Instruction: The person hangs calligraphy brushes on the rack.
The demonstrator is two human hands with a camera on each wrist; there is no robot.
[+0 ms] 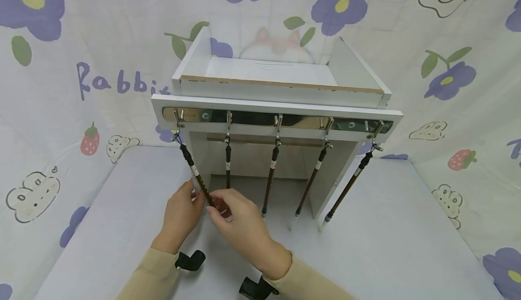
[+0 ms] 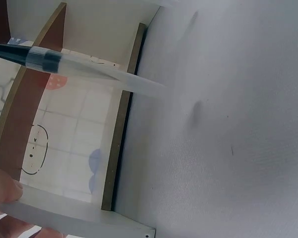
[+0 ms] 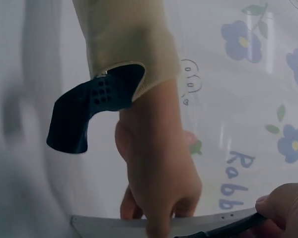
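Several dark-handled writing brushes hang by loops from the metal hooks of a white wooden rack [image 1: 277,104]. My right hand [image 1: 244,227] pinches the leftmost brush [image 1: 189,159] near its lower end, and the brush leans right from its hook. The right wrist view shows this dark handle [image 3: 236,228] at my right fingers. My left hand [image 1: 181,216] grips the front edge of the rack's left side panel [image 2: 59,210], its thumb [image 2: 7,189] on one face and fingers on the other. A pale-tipped brush [image 2: 42,59] crosses the left wrist view.
Other brushes, such as one in the middle [image 1: 271,178], hang to the right. A shallow open-topped tray [image 1: 301,87] forms the rack's top. The rack stands on a white table [image 1: 399,232] against a patterned cloth backdrop [image 1: 122,33]. Each wrist wears a black mount [image 1: 191,260].
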